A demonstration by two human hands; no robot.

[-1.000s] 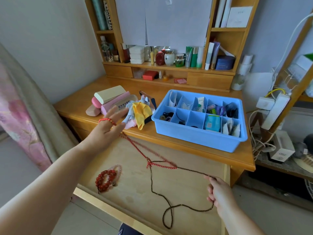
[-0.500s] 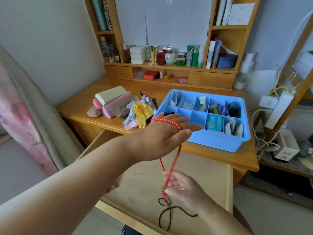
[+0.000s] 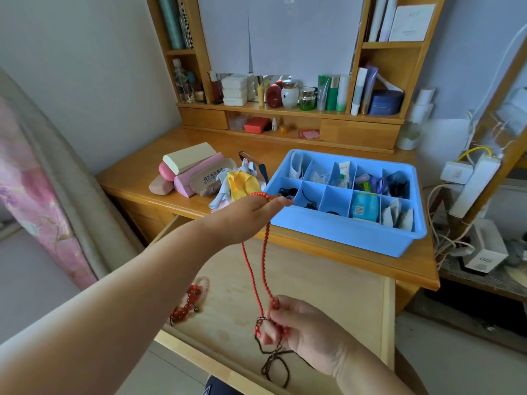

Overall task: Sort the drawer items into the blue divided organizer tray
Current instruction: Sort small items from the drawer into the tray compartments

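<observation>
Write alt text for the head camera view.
A person's left hand lifts a red bead strand draped over its straight fingers, while the right hand pinches its lower end above an open wooden drawer. A blue organizer tray with filled compartments sits on the desk behind.

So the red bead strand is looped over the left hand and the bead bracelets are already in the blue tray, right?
Not quite. The red bead strand is over the left hand, but the bead bracelets lie in the open drawer, not the blue tray, as the head view shows.

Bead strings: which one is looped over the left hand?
The red strand, draped over the left hand. The dark strand dangles below the right hand; the red bracelet lies in the drawer.
</observation>
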